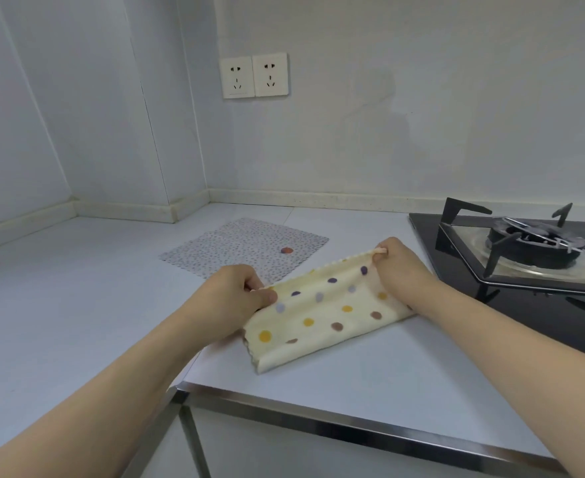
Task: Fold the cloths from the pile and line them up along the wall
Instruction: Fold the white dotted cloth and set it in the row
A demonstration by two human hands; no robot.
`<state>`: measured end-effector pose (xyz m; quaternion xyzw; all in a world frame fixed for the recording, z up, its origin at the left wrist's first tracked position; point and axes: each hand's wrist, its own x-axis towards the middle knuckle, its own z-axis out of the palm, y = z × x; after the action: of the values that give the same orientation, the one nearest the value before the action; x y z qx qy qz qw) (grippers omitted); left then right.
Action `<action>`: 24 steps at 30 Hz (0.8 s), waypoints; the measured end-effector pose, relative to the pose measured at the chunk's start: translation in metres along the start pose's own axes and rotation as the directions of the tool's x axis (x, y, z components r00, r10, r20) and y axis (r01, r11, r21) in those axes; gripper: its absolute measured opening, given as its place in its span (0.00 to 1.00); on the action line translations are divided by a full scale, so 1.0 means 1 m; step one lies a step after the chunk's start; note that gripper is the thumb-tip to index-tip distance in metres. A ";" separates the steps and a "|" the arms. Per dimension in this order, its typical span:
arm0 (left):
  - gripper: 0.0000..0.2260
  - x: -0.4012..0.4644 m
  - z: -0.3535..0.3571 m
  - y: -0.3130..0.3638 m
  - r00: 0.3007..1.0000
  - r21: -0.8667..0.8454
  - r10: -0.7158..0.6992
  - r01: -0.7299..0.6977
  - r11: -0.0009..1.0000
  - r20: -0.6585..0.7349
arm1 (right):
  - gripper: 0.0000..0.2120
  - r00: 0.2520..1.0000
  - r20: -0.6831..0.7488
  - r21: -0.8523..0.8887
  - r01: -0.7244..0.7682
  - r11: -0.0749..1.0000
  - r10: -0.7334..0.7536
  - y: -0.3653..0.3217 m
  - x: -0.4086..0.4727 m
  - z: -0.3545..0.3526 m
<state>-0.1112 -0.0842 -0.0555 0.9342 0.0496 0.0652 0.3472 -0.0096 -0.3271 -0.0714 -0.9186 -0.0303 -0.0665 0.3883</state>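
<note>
From the head camera, the two forearms come in nearest, reaching over the steel-edged front of the worktop (318, 391). The left hand (239, 293) has thumb and curled fingers pinched on one upper corner of the cream polka-dot cloth (322, 315); the right hand (399, 262) pinches the other upper corner, fingers curled round the scalloped edge. Between them that edge is lifted and drawn fairly taut, running from lower left up to the right, while the rest of the cloth lies on the worktop with a rounded fold along its near side. The cloth's long axis follows the line between the hands, skewed to the wall.

Just beyond the left hand, a grey small-print cloth (246, 248) lies flat and unfolded, well short of the back wall (422, 115). I judge the next fold depends on carrying the held edge toward the near fold, both hands moving evenly.

A gas hob (532, 246) sits just right of the right hand. A double socket (253, 76) is on the wall. No readable writing or brand shows.
</note>
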 end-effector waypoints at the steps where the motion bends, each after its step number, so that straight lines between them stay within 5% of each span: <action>1: 0.11 0.000 0.000 -0.001 1.000 -0.002 0.005 -0.005 1.000 -0.012 | 0.08 1.000 -0.008 0.098 -0.020 0.995 0.021 -0.001 0.000 0.000; 5: 0.08 -0.002 -0.004 -0.004 1.000 -0.050 0.014 -0.014 0.999 0.013 | 0.07 0.997 -0.036 0.346 -0.049 0.937 0.065 -0.003 -0.003 -0.004; 15: 0.08 -0.015 -0.036 0.022 0.967 -0.134 0.142 -0.173 0.976 -0.209 | 0.07 0.981 -0.196 0.538 0.105 0.836 0.002 -0.024 -0.038 -0.037; 19: 0.07 -0.030 -0.048 0.040 0.971 -0.210 0.226 -0.237 0.948 -0.075 | 0.07 0.941 -0.336 0.540 0.157 0.827 0.042 -0.040 -0.054 -0.060; 24: 0.06 -0.054 -0.059 0.066 0.941 -0.389 0.301 -0.223 0.894 0.153 | 0.10 0.901 -0.431 0.268 0.175 0.947 -0.044 -0.047 -0.066 -0.093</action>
<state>-0.1702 -0.1031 0.0275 0.8527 -0.1272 0.0210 0.5063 -0.0889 -0.3612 0.0164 -0.8097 -0.0081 -0.2788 0.5163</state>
